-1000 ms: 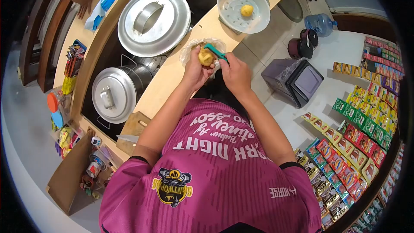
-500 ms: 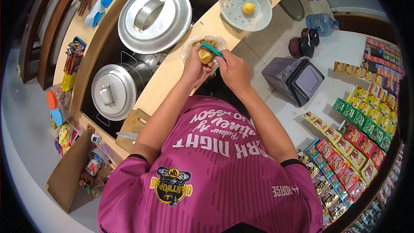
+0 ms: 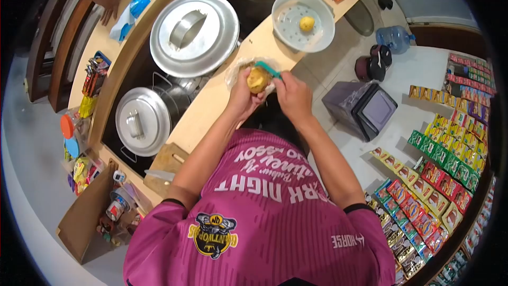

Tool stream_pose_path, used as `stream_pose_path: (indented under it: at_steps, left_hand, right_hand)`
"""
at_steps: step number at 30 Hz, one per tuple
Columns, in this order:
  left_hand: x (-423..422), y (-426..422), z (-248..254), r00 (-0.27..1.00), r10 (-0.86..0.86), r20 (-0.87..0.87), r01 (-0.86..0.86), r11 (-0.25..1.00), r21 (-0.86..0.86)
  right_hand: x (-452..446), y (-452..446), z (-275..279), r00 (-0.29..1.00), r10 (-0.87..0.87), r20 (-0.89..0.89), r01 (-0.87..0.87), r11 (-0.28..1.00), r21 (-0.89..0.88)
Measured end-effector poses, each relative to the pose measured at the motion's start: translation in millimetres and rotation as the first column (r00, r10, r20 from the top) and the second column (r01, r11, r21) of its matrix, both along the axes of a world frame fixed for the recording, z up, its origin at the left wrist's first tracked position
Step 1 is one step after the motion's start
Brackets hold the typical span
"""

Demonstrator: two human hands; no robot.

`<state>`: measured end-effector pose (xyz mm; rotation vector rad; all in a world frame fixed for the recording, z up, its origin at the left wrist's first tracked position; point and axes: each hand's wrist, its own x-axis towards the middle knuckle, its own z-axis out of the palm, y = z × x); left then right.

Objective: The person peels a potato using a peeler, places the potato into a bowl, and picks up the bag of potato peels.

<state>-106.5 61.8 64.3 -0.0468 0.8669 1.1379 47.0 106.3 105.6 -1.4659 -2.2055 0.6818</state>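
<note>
At the table [image 3: 202,110], the left hand [image 3: 242,97] gripped the potato [image 3: 257,81]; the right hand [image 3: 294,94], clasping the green peeler [image 3: 268,69], seemingly needed shallow strokes.

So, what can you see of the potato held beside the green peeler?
The potato is roundish and lumpy, with brownish skin in places and paler yellow patches, so it looks partly peeled. The left grip holds it at the near edge of the counter. The green peeler overlaps its upper edge in view; whether the blade touches it, I cannot tell. Crumpled clear plastic shows behind it.
</note>
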Motion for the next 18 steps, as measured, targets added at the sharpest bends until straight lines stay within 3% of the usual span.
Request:
stream_pose_path:
  at_steps: [6, 18]
  left_hand:
    - [-8.5, 1.5, -5.0, 0.999, -0.023, -0.030, 0.023, 1.000, -0.015]
    - [-4.4, 1.5, -1.2, 0.999, 0.002, 0.032, -0.001, 0.999, -0.034]
  right_hand:
    - [-4.4, -12.4, 6.7, 0.999, 0.023, -0.044, -0.028, 0.994, -0.102]
    - [-1.6, -8.9, -0.1, 0.999, 0.032, -0.018, -0.033, 0.998, -0.052]
